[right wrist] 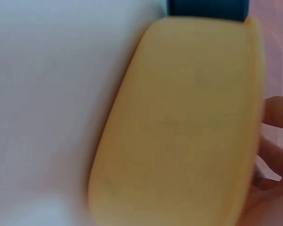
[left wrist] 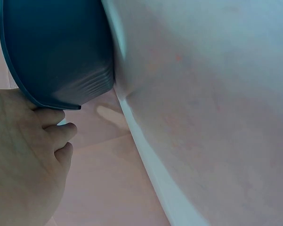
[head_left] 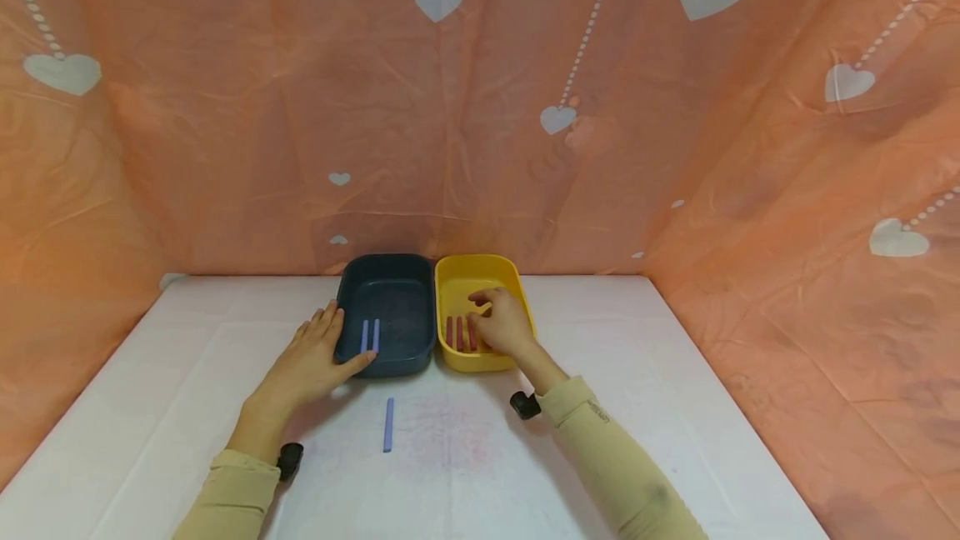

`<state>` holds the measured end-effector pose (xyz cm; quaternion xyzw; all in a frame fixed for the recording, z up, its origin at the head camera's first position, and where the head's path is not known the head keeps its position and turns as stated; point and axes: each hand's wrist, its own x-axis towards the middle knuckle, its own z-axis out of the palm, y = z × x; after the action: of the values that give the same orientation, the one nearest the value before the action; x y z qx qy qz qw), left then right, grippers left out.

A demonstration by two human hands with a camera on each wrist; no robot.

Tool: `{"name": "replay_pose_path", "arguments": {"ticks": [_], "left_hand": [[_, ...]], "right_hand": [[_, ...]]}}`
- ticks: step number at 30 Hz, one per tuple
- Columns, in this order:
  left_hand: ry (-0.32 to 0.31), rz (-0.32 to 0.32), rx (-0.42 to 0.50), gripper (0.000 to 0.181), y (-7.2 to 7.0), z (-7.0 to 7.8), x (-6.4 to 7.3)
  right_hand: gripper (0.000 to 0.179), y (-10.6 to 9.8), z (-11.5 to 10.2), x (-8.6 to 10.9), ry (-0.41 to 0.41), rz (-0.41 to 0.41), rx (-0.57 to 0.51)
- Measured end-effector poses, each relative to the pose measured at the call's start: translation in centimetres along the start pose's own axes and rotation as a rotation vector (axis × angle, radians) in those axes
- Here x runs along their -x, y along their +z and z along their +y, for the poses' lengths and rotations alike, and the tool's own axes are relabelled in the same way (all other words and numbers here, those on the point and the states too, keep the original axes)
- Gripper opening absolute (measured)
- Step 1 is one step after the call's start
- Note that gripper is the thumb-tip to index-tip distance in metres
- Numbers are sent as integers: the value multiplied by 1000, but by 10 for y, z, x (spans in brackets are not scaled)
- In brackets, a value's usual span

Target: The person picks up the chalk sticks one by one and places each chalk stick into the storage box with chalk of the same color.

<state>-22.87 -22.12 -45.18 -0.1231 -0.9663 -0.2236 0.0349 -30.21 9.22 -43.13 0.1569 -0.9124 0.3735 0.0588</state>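
Observation:
My left hand (head_left: pixel 311 357) rests at the left side of a dark blue tray (head_left: pixel 390 269), fingers along its outer wall and thumb over the near rim. Two purple chalk sticks (head_left: pixel 364 336) lie side by side inside that tray, close to the thumb tip. Over the right side of a yellow tray (head_left: pixel 480 363) reaches my right hand (head_left: pixel 504 325), its thumb and index finger apart. The thumb tip is right at the upper end of the rightmost of three red chalk sticks (head_left: pixel 460 333). In the right wrist view, the yellow wall hides part of the fingers (right wrist: pixel 278 113).
Another purple chalk stick (head_left: pixel 388 425) lies on the white table in front of the dark tray. The trays stand side by side at the table's back edge, before an orange curtain (head_left: pixel 375 123) with white hearts. Faint purple and red smudges (head_left: pixel 457 432) mark the tablecloth.

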Motion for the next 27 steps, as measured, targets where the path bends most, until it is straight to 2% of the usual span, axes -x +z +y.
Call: {"name": "replay_pose_path", "arguments": {"ticks": [8, 17, 22, 27], "left_hand": [[7, 6, -1, 106, 1, -2, -1], [20, 21, -6, 105, 0, -1, -1], [18, 20, -8, 105, 0, 0, 0], [15, 16, -13, 105, 0, 0, 0]], "right_hand": [[31, 4, -18, 18, -79, 32, -53], [26, 16, -38, 37, -271, 82, -68], [28, 25, -45, 47, -280, 40, -63], [30, 34, -53, 57, -255, -59, -73]]}}
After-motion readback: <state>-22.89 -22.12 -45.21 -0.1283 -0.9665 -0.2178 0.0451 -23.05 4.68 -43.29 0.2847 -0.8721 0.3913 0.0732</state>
